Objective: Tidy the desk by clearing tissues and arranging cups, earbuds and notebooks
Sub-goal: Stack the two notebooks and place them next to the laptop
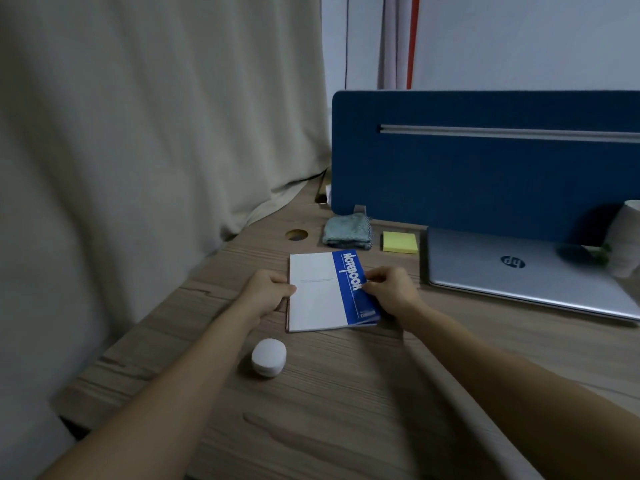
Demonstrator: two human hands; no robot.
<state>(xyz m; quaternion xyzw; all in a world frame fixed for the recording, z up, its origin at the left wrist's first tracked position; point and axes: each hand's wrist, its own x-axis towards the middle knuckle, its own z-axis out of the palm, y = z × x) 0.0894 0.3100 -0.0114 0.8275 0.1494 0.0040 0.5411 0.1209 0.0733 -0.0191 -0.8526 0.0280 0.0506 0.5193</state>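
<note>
A white and blue notebook (322,292) lies flat on the wooden desk (346,393), with a second, darker cover edge showing under its left side. My left hand (268,289) grips the notebook's left edge. My right hand (389,289) pinches its blue right edge. A white round earbuds case (269,356) rests on the desk just in front of the notebook, between my forearms. A white cup (627,240), blurred, stands at the far right on the laptop.
A closed silver laptop (519,271) lies to the right. A yellow sticky-note pad (400,242) and a folded grey-green cloth (347,231) sit behind the notebook. A blue divider panel (485,161) lines the desk's back. A beige curtain (156,133) hangs left. A cable hole (296,234) is near the cloth.
</note>
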